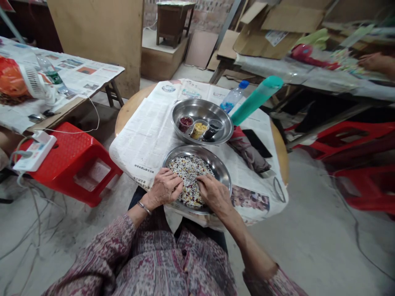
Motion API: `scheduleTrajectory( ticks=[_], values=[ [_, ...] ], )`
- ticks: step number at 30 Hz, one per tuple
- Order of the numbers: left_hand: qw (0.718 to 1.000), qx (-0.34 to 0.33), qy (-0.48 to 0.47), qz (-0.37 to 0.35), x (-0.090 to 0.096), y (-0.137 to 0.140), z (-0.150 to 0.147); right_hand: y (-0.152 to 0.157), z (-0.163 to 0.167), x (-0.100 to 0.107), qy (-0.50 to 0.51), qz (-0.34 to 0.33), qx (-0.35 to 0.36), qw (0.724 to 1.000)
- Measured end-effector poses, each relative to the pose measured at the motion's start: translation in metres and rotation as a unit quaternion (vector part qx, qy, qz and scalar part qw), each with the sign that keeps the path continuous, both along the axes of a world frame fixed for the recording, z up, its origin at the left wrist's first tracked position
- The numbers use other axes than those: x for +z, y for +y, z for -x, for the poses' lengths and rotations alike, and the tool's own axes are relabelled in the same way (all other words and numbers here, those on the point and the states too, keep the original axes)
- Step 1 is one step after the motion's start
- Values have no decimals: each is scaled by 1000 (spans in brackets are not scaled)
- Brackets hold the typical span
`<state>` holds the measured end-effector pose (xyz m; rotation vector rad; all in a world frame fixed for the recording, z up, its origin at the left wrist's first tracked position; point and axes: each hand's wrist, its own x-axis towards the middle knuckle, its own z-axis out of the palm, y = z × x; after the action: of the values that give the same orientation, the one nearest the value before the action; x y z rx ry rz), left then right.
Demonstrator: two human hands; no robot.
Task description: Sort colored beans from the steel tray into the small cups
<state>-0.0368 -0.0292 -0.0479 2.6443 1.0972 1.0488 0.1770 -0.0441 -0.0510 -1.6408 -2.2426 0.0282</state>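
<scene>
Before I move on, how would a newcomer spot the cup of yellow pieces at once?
Find the round table spread with newspaper. Beyond the near bowl of mixed pieces stands a second metal bowl holding three clear cups. Pick the middle cup: its contents are yellow, while the left cup holds dark red pieces and the right cup black ones.

We look from one camera worn on the person's head, facing forward and down over the left hand (166, 186) and right hand (215, 192) to the near steel bowl (224, 174), close below us. Our wide view spans the round table (131, 105) and, far off at the top, a brick wall (212, 16).
</scene>
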Motion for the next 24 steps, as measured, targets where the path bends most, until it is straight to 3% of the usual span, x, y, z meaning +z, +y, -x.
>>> scheduleTrajectory(
  ticks=[9, 14, 19, 24],
  values=[
    [1000, 8, 1, 4, 0, 0, -1, 8, 9, 17, 11, 5, 30, 999],
    [1000, 5, -8, 7, 1, 0, 0, 29, 12, 38, 117, -3, 11, 993],
    [1000, 7, -12, 0, 0, 0, 0, 73, 5, 65, 182, -53, -52, 980],
    [1000, 10, -18, -6, -2, 1, -1, 138, -1, 86, 148, -43, -133, 979]
  ],
)
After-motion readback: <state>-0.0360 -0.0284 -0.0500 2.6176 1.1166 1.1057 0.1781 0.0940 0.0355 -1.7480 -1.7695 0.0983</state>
